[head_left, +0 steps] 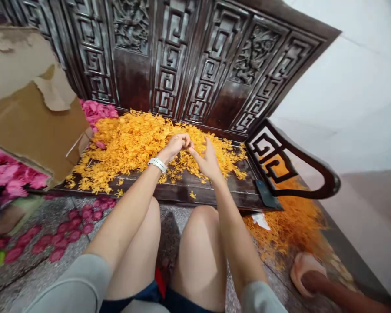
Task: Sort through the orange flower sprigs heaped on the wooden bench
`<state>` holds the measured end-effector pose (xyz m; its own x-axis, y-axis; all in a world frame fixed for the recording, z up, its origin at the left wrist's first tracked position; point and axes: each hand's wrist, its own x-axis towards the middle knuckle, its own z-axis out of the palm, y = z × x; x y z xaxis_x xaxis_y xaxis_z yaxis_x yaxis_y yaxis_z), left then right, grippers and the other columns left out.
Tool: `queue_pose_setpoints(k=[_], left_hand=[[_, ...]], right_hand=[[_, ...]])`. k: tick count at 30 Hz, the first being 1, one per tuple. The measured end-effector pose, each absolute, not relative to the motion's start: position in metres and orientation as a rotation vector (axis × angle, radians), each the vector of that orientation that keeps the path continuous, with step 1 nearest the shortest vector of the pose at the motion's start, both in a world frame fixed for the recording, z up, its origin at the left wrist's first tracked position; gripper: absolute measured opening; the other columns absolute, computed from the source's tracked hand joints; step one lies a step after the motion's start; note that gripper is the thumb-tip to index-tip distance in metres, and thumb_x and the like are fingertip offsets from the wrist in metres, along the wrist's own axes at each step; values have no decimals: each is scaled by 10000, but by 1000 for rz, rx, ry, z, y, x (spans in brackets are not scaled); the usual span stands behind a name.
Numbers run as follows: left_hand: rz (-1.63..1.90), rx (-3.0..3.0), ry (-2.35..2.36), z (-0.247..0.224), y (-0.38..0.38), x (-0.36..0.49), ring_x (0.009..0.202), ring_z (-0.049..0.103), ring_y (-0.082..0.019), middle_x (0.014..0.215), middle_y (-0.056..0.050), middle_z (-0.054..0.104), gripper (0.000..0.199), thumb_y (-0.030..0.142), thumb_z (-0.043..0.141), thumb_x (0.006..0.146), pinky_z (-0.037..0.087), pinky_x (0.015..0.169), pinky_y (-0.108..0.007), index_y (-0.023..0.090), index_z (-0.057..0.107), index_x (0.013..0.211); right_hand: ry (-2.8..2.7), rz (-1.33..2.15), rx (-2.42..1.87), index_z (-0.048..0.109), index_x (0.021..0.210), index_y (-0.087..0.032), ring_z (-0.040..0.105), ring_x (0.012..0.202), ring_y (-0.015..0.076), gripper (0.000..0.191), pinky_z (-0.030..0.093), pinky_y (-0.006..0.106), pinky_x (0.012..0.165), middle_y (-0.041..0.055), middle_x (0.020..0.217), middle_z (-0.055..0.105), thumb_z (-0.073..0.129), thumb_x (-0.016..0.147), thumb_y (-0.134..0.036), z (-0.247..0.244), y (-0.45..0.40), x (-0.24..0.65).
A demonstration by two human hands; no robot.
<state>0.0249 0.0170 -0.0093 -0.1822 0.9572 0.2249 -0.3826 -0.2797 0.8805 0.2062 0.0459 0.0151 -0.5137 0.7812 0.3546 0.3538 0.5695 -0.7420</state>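
Over the bench, my left hand (177,147) has its fingers curled and pressed together; whatever is in them is too small to make out. My right hand (207,161) is close beside it, thumb and fingers apart, with nothing visible in its grasp. Its thumb tip points at the left fingertips; whether they touch I cannot tell. Beneath and behind both hands spreads a heap of small yellow-orange artificial flower pieces (130,139). One loose yellow piece (192,194) lies near the bench's front edge.
The dark carved wooden bench (237,187) has a high back and a curved armrest (326,180). A torn cardboard box (35,130) and pink petals (6,169) are at left. Orange strands (289,221) cover the floor at right, near another person's foot (308,274).
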Motion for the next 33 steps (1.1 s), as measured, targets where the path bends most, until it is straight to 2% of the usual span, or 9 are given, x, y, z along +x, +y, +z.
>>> queue_pose_setpoints(k=[3, 7, 12, 16, 20, 23, 28, 31, 33], left_hand=[[1685, 949, 730, -7, 3, -5, 515, 452, -105, 586, -23, 543, 132, 107, 556, 514, 283, 513, -246, 182, 494, 603], [1681, 937, 644, -7, -13, -39, 458, 334, -70, 561, 43, 446, 235, 86, 580, 536, 211, 479, -222, 168, 589, 755], [1772, 939, 794, -13, -17, -59, 644, 582, -104, 837, -8, 659, 377, 82, 660, 729, 390, 556, -222, 197, 602, 1084], [1875, 1000, 1049, -23, -8, -64, 996, 734, -176, 1263, -119, 736, 316, 326, 663, 1011, 566, 854, -313, 233, 562, 1296], [2088, 735, 1236, -27, -1, -64, 1012, 766, -181, 1272, -125, 760, 320, 498, 504, 1128, 581, 919, -318, 267, 538, 1347], [2266, 386, 1183, -23, 2, -61, 950, 785, -164, 1174, -101, 790, 286, 463, 391, 1162, 595, 944, -306, 284, 535, 1333], [2339, 76, 952, -12, 7, -53, 1104, 790, -180, 1246, -95, 790, 306, 323, 321, 1169, 603, 1041, -330, 310, 534, 1389], [2352, 34, 818, -5, 13, -47, 1221, 763, -194, 1308, -111, 776, 347, 286, 315, 1164, 615, 1053, -332, 304, 541, 1428], [2343, 25, 742, 0, 15, -44, 1282, 738, -196, 1338, -118, 766, 378, 277, 305, 1164, 625, 1055, -330, 295, 554, 1449]], right_hand=[[-2257, 1032, -595, 656, 1401, -188, 646, 1294, 300, 734, 551, 476, 1102, 173, 1451, 681, 744, 890, -708, 8, 60, 151], [-2267, 1044, -476, 743, 1195, -188, 701, 1040, 266, 482, 568, 448, 971, 107, 1098, 777, 728, 948, -602, -9, 59, 135], [-2366, 730, -582, 744, 991, -201, 644, 921, 254, 160, 525, 429, 906, 88, 957, 711, 637, 1001, -320, -28, 64, 150], [-2274, 691, -613, 718, 1278, -187, 658, 977, 255, 299, 533, 422, 910, 124, 1097, 706, 604, 1004, -228, -33, 79, 158], [-2074, 752, -772, 715, 1251, -191, 634, 803, 209, 285, 533, 400, 837, 82, 969, 730, 649, 975, -216, -34, 98, 168], [-1812, 998, -890, 712, 1038, -192, 573, 645, 155, 149, 501, 341, 687, 33, 811, 675, 665, 987, -324, -35, 110, 171], [-1474, 1346, -922, 687, 1071, -203, 448, 545, 116, 437, 412, 284, 547, -6, 706, 537, 573, 1038, -623, -29, 116, 172], [-1547, 1255, -935, 710, 1143, -205, 476, 613, 142, 628, 451, 301, 610, 3, 729, 504, 472, 1026, -775, -29, 122, 177], [-1638, 1128, -1002, 700, 1250, -199, 588, 770, 194, 617, 533, 365, 759, 51, 852, 581, 484, 1034, -735, -33, 127, 181]])
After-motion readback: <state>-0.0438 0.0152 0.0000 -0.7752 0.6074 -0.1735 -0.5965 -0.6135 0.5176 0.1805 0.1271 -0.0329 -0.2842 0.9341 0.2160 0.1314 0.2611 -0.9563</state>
